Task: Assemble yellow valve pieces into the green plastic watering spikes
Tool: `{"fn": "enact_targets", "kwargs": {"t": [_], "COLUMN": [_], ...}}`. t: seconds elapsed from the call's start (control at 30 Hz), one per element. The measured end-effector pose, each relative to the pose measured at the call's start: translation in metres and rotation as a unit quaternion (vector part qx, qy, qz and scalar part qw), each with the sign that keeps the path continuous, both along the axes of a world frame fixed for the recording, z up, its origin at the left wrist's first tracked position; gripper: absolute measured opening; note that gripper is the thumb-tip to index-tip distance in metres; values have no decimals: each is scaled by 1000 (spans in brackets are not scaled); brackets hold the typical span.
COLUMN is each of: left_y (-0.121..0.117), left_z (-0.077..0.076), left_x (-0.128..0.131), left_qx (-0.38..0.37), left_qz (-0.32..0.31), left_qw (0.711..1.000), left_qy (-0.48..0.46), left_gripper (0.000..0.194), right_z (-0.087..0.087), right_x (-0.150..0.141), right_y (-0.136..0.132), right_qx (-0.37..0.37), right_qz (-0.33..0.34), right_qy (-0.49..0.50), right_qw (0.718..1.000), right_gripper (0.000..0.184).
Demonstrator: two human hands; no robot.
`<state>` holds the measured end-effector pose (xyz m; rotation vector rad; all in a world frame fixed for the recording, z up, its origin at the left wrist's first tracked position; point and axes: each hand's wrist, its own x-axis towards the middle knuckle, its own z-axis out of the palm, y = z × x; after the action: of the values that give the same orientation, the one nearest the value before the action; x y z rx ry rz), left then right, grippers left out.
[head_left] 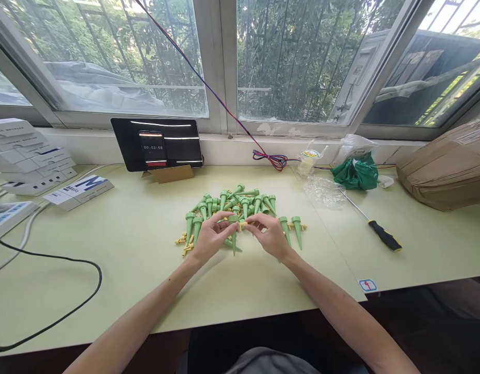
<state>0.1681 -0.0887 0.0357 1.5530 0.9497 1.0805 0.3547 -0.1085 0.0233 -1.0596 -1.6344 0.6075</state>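
My left hand [213, 236] is closed, its thumb and fingers pinching a green plastic watering spike [234, 243] that hangs point down. A small yellow valve [243, 225] shows between the fingertips of both hands, with my right hand [271, 237] closed on its right end. Behind them lies a pile of green spikes [245, 202] mixed with yellow valves. Two spikes [296, 231] rest to the right of my right hand, with yellow pieces beside them. More yellow valves [188, 248] lie left of my left hand.
A tablet [158, 145] leans on a cardboard stand at the back. White boxes [25, 150] and a black cable [68, 257] are at left. To the right are a screwdriver [383, 235], a green bag [354, 171], clear plastic wrap [323, 191] and a brown package [444, 166].
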Motion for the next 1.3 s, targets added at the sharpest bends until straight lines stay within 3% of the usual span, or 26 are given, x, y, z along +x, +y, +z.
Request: {"fn": "enact_targets", "kwargs": {"t": [0.27, 0.57, 0.77, 1.07, 1.3], "left_y": [1, 0, 0, 2, 2], "left_z": [-4, 1, -2, -5, -5], "left_x": [0, 0, 0, -1, 0], "left_qx": [8, 1, 6, 9, 23], "left_qz": [-6, 6, -2, -3, -6], "left_qw": [1000, 1000, 1000, 1000, 1000], "left_qy": [2, 3, 4, 8, 6], "left_gripper": [36, 41, 40, 42, 38], "right_z": [2, -1, 0, -2, -1], "right_x": [2, 2, 3, 2, 3], "right_y": [0, 2, 1, 1, 0], "right_qx": [-19, -24, -30, -28, -44], "right_qz": [7, 39, 43, 56, 71], "right_qy": [-31, -18, -61, -38, -57], "right_qw": [999, 999, 997, 997, 995], "right_gripper": [30, 25, 33, 25, 33]}}
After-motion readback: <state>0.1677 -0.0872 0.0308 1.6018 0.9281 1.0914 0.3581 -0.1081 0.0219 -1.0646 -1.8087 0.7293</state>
